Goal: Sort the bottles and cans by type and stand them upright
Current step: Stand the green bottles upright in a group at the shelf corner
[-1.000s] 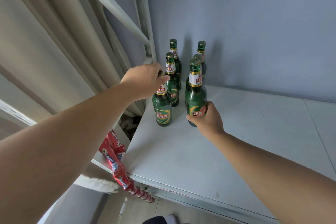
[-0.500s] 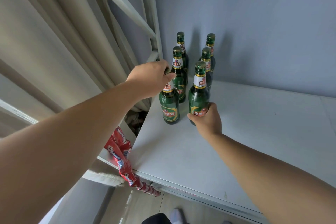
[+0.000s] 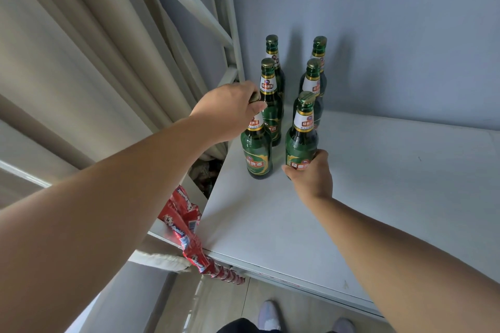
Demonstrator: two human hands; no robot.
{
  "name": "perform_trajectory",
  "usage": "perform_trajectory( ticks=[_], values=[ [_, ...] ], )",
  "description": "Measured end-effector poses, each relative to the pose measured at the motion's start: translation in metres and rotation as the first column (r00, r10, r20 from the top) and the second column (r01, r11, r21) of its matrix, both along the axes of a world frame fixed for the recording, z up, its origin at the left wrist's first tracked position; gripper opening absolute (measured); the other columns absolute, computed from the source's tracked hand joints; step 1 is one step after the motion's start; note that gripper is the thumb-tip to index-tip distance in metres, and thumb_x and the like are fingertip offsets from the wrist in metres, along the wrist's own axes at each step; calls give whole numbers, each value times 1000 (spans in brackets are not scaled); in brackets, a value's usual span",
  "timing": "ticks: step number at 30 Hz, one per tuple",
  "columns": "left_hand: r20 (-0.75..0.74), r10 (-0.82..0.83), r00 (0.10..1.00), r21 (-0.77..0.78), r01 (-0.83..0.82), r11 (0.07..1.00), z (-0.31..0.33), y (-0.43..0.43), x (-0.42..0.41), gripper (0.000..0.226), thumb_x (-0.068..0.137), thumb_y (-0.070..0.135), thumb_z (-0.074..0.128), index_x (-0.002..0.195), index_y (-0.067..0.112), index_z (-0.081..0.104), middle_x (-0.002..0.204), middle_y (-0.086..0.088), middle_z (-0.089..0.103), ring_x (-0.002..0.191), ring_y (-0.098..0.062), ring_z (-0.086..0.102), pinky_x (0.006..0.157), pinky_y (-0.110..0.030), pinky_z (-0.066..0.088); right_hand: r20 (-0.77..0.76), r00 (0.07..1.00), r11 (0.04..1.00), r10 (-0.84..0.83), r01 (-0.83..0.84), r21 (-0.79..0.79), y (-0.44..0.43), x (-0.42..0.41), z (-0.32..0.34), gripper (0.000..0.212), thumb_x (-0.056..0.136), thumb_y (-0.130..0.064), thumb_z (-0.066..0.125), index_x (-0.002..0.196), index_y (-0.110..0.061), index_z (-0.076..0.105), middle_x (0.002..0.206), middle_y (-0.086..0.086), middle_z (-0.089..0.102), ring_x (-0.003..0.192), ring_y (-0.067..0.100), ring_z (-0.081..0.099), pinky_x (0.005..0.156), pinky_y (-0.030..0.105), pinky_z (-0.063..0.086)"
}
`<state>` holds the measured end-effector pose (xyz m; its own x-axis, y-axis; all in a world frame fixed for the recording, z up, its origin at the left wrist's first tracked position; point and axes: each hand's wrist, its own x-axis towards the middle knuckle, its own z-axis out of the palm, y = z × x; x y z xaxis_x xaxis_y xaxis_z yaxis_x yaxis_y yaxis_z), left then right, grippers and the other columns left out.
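Observation:
Several green glass beer bottles stand upright in two rows at the back left corner of a white shelf (image 3: 378, 197). My left hand (image 3: 230, 111) grips the cap and neck of the front left bottle (image 3: 257, 154), hiding its top. My right hand (image 3: 311, 176) holds the lower body of the front right bottle (image 3: 301, 140), fingers curled round its label. Behind them stand the middle left bottle (image 3: 269, 94), the middle right bottle (image 3: 312, 81), the back left bottle (image 3: 272, 48) and the back right bottle (image 3: 319, 48). No cans are in view.
A blue-grey wall (image 3: 392, 35) backs the shelf. A white metal frame post (image 3: 230, 21) and beige curtain (image 3: 81, 48) stand to the left. A strip of red snack packets (image 3: 186, 230) hangs off the shelf's left front corner. Shoes (image 3: 267, 316) show on the floor below.
Both hands keep their hold on the two front bottles. The view has shifted, so the bottles appear slightly higher and further right; the front pair stands a little more apart.

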<state>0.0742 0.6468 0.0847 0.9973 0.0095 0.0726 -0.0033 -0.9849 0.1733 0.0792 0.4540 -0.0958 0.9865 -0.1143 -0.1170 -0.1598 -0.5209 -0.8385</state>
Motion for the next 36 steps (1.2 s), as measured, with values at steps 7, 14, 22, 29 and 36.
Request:
perform_trajectory(
  ticks=[7, 14, 22, 29, 36],
  values=[
    [-6, -19, 1000, 7, 19, 1000, -2, 2, 3, 30, 104, 50, 43, 106, 23, 55, 89, 1, 61, 82, -21, 60, 74, -44, 56, 9, 998, 997, -56, 56, 48, 9, -2, -4, 68, 68, -35, 91, 112, -18, 43, 115, 4, 65, 96, 29, 66, 80, 41, 55],
    [9, 7, 1000, 75, -7, 997, 0, -1, -3, 32, 105, 52, 38, 116, 25, 53, 93, 3, 63, 84, -21, 61, 75, -42, 56, 0, 1000, 999, 8, -8, 47, 2, -1, -6, 66, 72, -29, 87, 121, -16, 45, 116, 1, 63, 96, 26, 66, 78, 35, 51],
    [41, 59, 997, 36, -60, 998, -1, -3, -7, 40, 103, 58, 40, 122, 25, 51, 95, 6, 61, 86, -20, 59, 75, -37, 51, 23, 998, 998, 65, -65, 18, -4, -2, -3, 58, 75, -32, 85, 120, -15, 54, 110, 1, 68, 93, 24, 67, 73, 31, 49],
    [31, 91, 995, -105, -87, 991, -7, -2, -11, 40, 101, 55, 49, 126, 24, 51, 118, 3, 56, 99, -21, 60, 86, -45, 55, 33, 994, 995, 103, -104, 14, -11, -3, 0, 47, 77, -35, 84, 111, -21, 54, 107, 0, 68, 89, 20, 66, 69, 28, 46],
    [13, 104, 995, -172, -100, 980, -9, -3, -10, 39, 99, 53, 54, 124, 23, 53, 117, 4, 55, 98, -21, 60, 86, -45, 55, 42, 992, 993, 118, -118, 8, -13, -6, 9, 44, 80, -35, 81, 111, -20, 54, 107, -1, 68, 87, 18, 64, 68, 28, 45]
  ],
)
